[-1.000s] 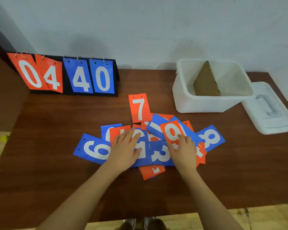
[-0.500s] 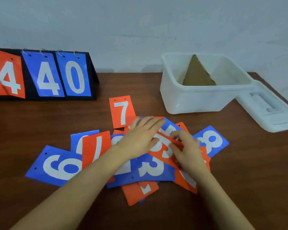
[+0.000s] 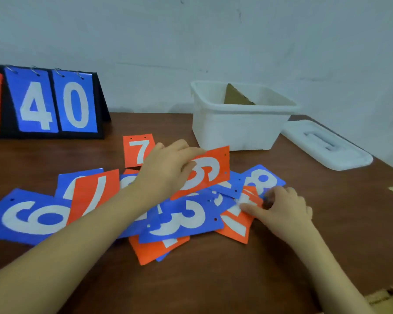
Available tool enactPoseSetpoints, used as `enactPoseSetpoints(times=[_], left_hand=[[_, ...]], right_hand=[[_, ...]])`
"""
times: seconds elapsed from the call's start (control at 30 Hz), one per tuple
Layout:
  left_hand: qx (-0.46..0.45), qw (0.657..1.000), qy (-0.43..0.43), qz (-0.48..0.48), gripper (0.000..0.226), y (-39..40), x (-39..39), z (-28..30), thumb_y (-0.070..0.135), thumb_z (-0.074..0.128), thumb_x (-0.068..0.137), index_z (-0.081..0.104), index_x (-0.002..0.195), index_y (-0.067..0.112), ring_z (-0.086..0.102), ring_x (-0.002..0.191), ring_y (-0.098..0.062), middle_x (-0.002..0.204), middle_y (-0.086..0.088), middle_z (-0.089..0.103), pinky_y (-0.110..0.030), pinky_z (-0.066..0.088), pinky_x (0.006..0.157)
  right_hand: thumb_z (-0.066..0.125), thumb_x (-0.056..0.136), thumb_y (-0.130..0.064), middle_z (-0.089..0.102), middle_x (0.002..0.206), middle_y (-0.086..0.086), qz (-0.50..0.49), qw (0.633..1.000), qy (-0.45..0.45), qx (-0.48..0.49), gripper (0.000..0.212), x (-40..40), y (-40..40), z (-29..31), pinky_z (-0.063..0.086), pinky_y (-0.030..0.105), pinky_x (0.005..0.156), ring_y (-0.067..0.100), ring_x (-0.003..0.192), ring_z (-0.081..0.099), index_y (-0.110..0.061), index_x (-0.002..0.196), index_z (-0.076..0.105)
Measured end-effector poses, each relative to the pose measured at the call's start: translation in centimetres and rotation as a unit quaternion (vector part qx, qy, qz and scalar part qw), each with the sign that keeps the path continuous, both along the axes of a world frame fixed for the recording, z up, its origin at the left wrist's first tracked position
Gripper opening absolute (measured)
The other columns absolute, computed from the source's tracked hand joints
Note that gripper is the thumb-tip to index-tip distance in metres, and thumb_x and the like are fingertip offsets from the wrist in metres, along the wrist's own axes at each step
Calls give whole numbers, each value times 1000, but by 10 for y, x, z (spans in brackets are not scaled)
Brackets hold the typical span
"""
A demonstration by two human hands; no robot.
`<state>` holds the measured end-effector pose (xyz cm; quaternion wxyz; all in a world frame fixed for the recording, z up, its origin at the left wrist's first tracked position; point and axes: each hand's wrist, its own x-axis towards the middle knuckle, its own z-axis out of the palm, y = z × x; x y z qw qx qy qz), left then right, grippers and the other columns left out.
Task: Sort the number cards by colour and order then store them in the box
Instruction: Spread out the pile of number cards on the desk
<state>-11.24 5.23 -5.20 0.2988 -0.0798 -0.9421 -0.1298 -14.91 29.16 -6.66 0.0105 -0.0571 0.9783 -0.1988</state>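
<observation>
Orange and blue number cards lie in a loose heap on the brown table [image 3: 327, 245]. My left hand [image 3: 168, 171] grips an orange 9 card [image 3: 210, 172] and holds it lifted above the heap. My right hand [image 3: 281, 209] pinches the edge of an orange card [image 3: 236, 225] at the right of the pile, beside a blue 8 card [image 3: 262, 179]. A blue 3 card [image 3: 184, 219] lies in the middle, a blue 9 card [image 3: 30, 217] at the far left, an orange 7 card [image 3: 137, 150] behind. The white box [image 3: 238, 130] stands open behind the heap.
The box's white lid [image 3: 327, 145] lies to its right. A brown cardboard piece [image 3: 236, 97] leans inside the box. A black flip scoreboard [image 3: 45, 103] showing 4, 4, 0 stands at the back left. The table's right edge and floor show at lower right.
My left hand has taken hold of the orange 9 card and raised it off the pile toward the box. My right hand slid right and pinched an orange card's edge.
</observation>
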Motion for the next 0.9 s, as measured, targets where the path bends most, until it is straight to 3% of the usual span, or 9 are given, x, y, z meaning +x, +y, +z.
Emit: enactPoseSetpoints(times=[0.17,0.23,0.33,0.43,0.5,0.63,0.7,0.77,0.9], left_hand=[[167,984,14,64,42,22,43,2,24,42,85,58,124,21,56,89,-22,96,-6,60,-29,41,77],[194,977,3,83,35,30,55,-4,16,46,92,57,125,19,55,98,-22,106,-8,61,-23,37,80],[185,974,-47,120,35,44,68,-13,13,49,92,57,125,15,55,106,-28,110,-11,58,-33,41,88],[172,972,-66,143,36,53,79,-17,16,49,92,55,127,12,52,113,-30,119,-12,56,-38,42,94],[196,971,-31,136,36,56,85,-16,16,50,92,55,128,10,52,113,-28,119,-11,55,-34,40,93],[281,954,13,99,38,76,86,-8,20,51,93,51,131,13,49,90,-14,108,-5,52,-24,39,83],[250,962,-40,98,40,92,77,-12,28,49,93,50,132,15,50,91,-17,108,-6,53,-32,39,92],[205,969,-93,98,38,112,70,-18,34,46,94,53,127,16,50,100,-20,103,-3,52,-34,32,100],[143,977,-124,103,37,134,67,-28,40,42,94,59,113,14,48,103,-18,101,-1,55,-28,21,89]], right_hand=[[56,82,-58,34,135,0,75,997,-14,23,64,26,9,-4,24,40,103,24,126,31,-27,135,40],[59,83,-51,35,135,2,66,997,-24,-14,58,30,9,-3,23,40,104,25,127,30,-25,132,44],[65,80,-41,43,125,3,28,997,-24,-75,50,31,1,-3,22,39,103,26,124,34,-22,123,48],[63,79,-14,54,86,-5,37,981,46,-183,16,29,2,-2,30,29,87,22,94,48,-19,92,54],[59,80,-3,51,71,-7,43,957,104,-269,17,28,14,-1,36,12,66,21,76,49,-16,77,49],[57,85,-4,54,77,-8,2,911,184,-369,20,35,42,9,38,20,60,16,72,54,-15,101,51],[56,87,-5,56,81,-9,7,886,216,-411,33,44,50,11,41,13,57,4,68,56,-22,114,46],[54,89,-6,57,83,-12,8,868,237,-436,29,54,56,11,43,8,53,-5,65,56,-24,111,48],[54,88,-4,53,72,-11,-59,823,273,-495,19,60,69,4,39,11,53,1,56,46,-21,97,55]])
